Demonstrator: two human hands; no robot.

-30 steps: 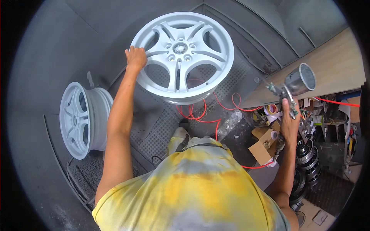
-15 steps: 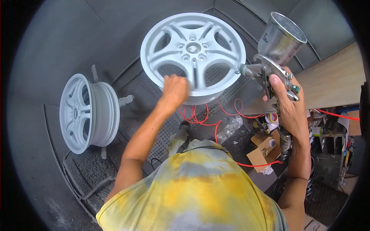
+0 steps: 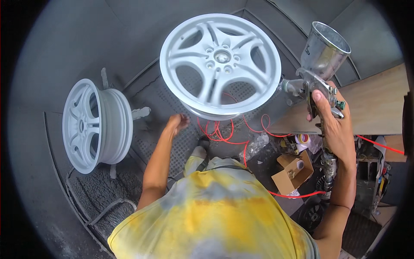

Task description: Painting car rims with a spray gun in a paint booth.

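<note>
A pale silver-white alloy wheel (image 3: 201, 103) is held up ahead of me, its spoked face toward me and its spokes slightly blurred. My right hand (image 3: 334, 118) is wrapped round the handle of a metal spray gun (image 3: 317, 82), the thumb on its back. A metal paint cup (image 3: 325, 49) sits on top of the gun. The nozzle faces left, close to the wheel's right edge. Below and left of the wheel, apart from it, my left hand (image 3: 177, 124) has loosely bent fingers and holds nothing.
A second silver-white wheel (image 3: 114, 125) hangs on a paint-crusted stand at left. Red air hose (image 3: 228, 140) loops over the perforated floor and runs up to the gun. An opened cardboard box (image 3: 286, 180) and cluttered shelves (image 3: 366, 172) lie at right, below a wooden board (image 3: 375, 105).
My left hand has come off the front wheel's lower rim and moved down and left. The wheel has turned to another angle. The view has shifted slightly; the gun stays beside the rim.
</note>
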